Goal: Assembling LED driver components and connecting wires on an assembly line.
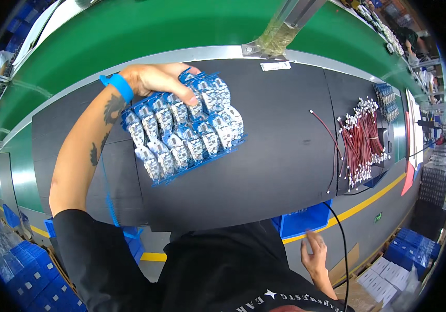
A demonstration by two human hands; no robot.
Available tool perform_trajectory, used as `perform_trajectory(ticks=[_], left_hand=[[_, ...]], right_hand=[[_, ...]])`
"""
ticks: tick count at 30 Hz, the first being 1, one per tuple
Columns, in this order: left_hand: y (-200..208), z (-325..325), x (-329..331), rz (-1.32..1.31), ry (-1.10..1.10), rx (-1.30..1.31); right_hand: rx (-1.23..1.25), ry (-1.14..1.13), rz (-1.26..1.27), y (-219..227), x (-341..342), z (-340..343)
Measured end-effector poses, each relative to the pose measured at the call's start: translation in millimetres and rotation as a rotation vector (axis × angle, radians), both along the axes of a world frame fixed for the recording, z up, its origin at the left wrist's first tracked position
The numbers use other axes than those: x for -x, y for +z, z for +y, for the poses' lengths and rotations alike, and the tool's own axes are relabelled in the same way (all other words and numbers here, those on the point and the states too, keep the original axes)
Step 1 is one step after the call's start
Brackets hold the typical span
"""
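A stack of blue circuit board panels [185, 136], covered in rows of white and silver parts, lies tilted on the dark work mat, left of its middle. My left hand [161, 82] grips the far edge of the stack, thumb on top and the other fingers mostly hidden behind it. Below the table's near edge, beside a blue bin [298, 222], hovers my right hand [315, 255]. Its fingers are slightly bent and apart, with nothing seen in them.
At the right of the black mat [280, 171] lies a bundle of dark red wires [361, 145] with white connectors, with a few loose wires beside it. More blue boards [387, 103] stand behind. A metal post [288, 26] rises at the far edge, before a green belt [197, 31].
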State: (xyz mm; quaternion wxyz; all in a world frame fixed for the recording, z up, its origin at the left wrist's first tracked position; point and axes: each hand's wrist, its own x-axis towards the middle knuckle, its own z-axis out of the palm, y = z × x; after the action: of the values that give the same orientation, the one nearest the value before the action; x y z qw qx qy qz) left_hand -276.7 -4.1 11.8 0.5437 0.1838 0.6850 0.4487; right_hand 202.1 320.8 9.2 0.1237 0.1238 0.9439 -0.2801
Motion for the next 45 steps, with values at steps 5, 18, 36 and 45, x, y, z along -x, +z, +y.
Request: perform_trajectory(ticks=[5, 18, 36, 45], left_hand=[[9.9, 10.9, 7.8, 0.531, -0.193, 0.206], [-11.7, -57.4, -179.5, 0.344, 1.151, -0.287], [31.7, -68.6, -149.9, 0.378, 1.277, -0.706], [24.0, -51.2, -273.3, -0.093, 1.415, -0.657]], right_hand=[[0.337, 0.317, 0.543, 32.3, 146.6, -70.8], [0.353, 0.071, 0.507, -28.4, 309.4, -168.5], [1.265, -0.209, 0.601, -5.3, 318.6, -205.8], [1.205, -0.264, 0.064, 12.5, 217.1, -151.7]])
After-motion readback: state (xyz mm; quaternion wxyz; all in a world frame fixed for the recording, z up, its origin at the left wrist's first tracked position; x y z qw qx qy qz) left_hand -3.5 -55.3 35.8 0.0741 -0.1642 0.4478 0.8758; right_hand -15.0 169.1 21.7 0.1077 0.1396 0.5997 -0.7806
